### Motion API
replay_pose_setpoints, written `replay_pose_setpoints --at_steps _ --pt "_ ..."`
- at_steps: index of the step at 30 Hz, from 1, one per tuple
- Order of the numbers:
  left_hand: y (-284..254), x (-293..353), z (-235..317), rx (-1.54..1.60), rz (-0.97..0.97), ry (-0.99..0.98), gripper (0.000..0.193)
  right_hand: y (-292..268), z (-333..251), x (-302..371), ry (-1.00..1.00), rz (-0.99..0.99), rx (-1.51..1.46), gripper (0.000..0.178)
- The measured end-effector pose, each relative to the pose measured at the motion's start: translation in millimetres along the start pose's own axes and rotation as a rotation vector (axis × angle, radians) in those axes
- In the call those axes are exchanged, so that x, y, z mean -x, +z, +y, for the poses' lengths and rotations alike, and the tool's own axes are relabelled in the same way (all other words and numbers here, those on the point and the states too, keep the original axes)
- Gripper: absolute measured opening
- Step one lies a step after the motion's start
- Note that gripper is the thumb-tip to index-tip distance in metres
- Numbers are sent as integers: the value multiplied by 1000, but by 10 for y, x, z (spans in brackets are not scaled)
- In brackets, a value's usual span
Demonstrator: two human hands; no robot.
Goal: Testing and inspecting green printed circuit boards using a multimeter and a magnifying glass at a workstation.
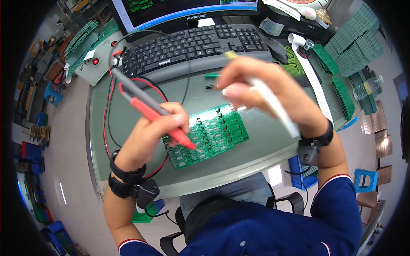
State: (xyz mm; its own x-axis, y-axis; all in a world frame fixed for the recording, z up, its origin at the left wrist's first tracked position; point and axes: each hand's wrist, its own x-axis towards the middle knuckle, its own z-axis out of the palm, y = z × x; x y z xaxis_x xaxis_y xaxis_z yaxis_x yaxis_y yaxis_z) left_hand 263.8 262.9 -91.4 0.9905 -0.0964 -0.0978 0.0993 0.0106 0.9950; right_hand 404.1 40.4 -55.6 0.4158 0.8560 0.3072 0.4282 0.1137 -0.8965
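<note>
My left hand [159, 128] is closed round a red test probe [149, 112] and a dark grey test probe [136, 87], which lie side by side. The red probe's metal tip points down at a green circuit board panel [232, 130] flat on the table, over its middle; contact cannot be told. My right hand [265, 81] is raised over the panel's far right side, fingers curled round a slim white stick-like tool [277, 106]. Motion blurs that tool, so its exact kind is unclear. Close to the right fingers lies a green pen [211, 76].
Beyond the panel stand a black keyboard [192, 47] and a monitor [188, 13]. A tester box [96, 62] with red lights sits at left, its red and black leads looping over the table. Right are a mouse [276, 50], paper strip [314, 81], stacked green boards [343, 96] and a bottle [368, 87].
</note>
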Motion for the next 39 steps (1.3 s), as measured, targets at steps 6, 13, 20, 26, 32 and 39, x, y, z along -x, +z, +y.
replay_pose_setpoints --at_steps 6,13,20,26,32,39 --pt "-202 -23 -92 61 -247 147 57 -1063 520 473 250 449 802 19" --pt "-204 17 -164 -124 -549 130 44 -1208 840 598 452 221 784 24" --pt "-189 17 -164 -225 -547 34 51 -1068 695 591 480 55 771 22" --pt "-184 33 -190 -241 -556 52 49 -952 816 648 492 396 627 18" --pt "-174 8 -162 -248 -545 48 48 -1130 848 564 342 635 651 13" --pt "-188 25 -171 -251 -530 26 49 -523 379 343 113 294 458 13"
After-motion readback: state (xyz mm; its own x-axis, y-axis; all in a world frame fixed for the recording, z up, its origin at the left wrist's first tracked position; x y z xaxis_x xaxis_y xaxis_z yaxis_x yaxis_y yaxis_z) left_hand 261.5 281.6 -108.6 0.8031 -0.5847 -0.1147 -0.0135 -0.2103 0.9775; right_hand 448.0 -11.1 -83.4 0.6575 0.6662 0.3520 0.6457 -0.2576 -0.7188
